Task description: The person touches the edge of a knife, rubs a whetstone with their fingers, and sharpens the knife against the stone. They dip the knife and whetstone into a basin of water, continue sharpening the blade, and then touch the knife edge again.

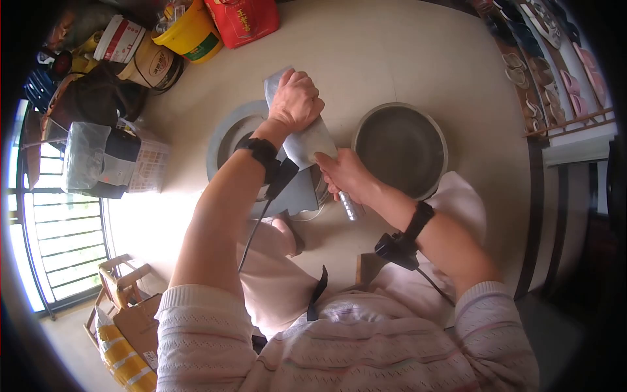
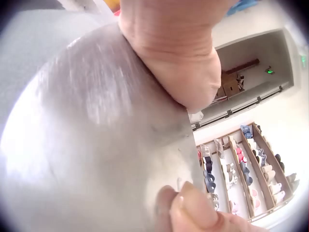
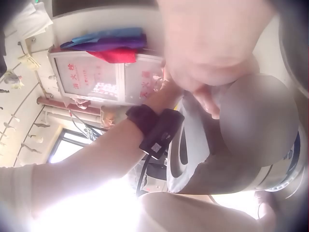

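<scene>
A broad silver cleaver [image 1: 305, 145] slants across the middle of the head view, over a round grey base [image 1: 217, 140] with a ring-shaped recess. Its ridged metal handle [image 1: 349, 206] points toward the body. My right hand [image 1: 349, 173] grips the handle at the blade end, and its thumb [image 2: 195, 208] presses on the blade face in the left wrist view. Farther along, my left hand [image 1: 295, 101] curls over the blade [image 2: 111, 145] near its far end, fingertips hidden. The handle's rounded end [image 3: 259, 121] looms blurred in the right wrist view.
Right of the base stands a round grey basin [image 1: 400, 150]. Buckets [image 1: 189, 32] and a red bag [image 1: 243, 19] are at the far left, near a white plastic basket [image 1: 149, 160]. A shoe rack [image 1: 555, 72] lines the right side.
</scene>
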Demonstrator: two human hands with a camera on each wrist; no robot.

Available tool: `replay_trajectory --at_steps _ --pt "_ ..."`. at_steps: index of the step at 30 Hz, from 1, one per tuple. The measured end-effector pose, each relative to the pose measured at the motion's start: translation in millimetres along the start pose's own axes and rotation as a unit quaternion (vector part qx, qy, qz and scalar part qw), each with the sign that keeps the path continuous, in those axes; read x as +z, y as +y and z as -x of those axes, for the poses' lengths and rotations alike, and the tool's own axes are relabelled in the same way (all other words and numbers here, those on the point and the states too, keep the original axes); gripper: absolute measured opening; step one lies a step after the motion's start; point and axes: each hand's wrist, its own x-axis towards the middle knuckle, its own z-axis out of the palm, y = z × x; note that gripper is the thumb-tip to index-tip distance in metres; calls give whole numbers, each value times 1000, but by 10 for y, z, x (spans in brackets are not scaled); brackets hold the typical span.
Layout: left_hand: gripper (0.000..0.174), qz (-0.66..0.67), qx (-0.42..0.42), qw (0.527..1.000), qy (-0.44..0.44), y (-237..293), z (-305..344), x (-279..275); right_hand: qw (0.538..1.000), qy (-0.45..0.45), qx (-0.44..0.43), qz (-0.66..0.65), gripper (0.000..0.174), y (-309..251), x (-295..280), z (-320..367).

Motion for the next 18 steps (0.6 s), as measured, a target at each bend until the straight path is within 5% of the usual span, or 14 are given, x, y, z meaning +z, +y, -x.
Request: replay_trajectory --at_steps 7,18 --pt "15 40 13 999 28 499 313 -58 999 0 -6 53 32 250 -44 461" --pt "16 7 -4 1000 3 3 -3 1 1000 11 -19 1 32 13 7 35"
